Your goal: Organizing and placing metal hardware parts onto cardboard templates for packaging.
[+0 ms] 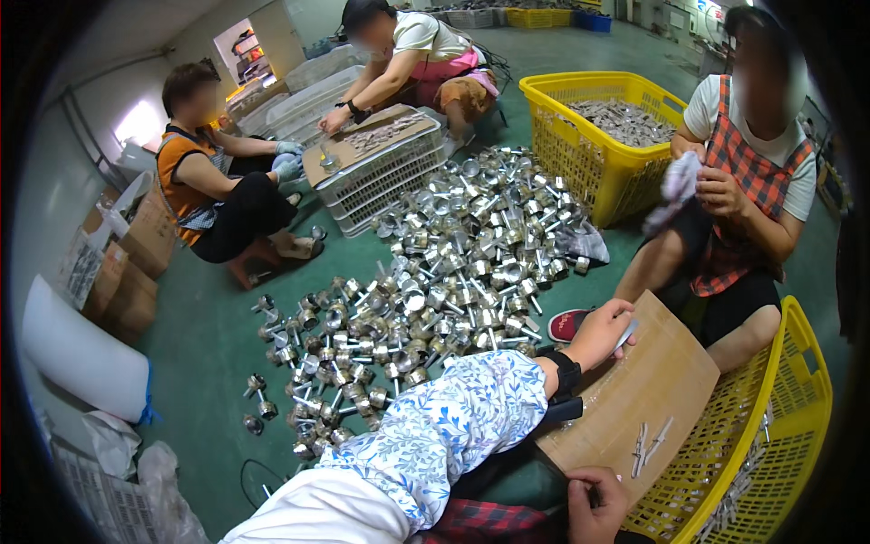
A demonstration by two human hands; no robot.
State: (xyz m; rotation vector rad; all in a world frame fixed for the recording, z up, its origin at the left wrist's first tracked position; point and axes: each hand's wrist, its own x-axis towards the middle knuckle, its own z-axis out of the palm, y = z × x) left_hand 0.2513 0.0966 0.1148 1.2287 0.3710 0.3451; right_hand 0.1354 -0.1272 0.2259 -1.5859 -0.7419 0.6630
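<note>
My left hand (600, 337), at the end of a white sleeve with blue leaves, is over the far left edge of a cardboard sheet (634, 399). Its fingers are closed on a small pale grey piece (626, 334), too small to make out fully. Near the bottom edge, beside the sheet's near corner, my right hand (598, 508) is curled, with the thumb against the fingers; whatever it may hold is hidden. Between the hands a few slim metal pieces (640, 450) lie on the cardboard, which rests on a yellow plastic basket (759, 435).
A large pile of shiny metal cups with stems (453, 263) covers the green floor ahead. Another yellow basket (594, 172) holds many metal parts. A co-worker with a cloth (680, 181) sits at right; two more work around a cardboard-topped crate (390, 181). Boxes (149, 227) line the left.
</note>
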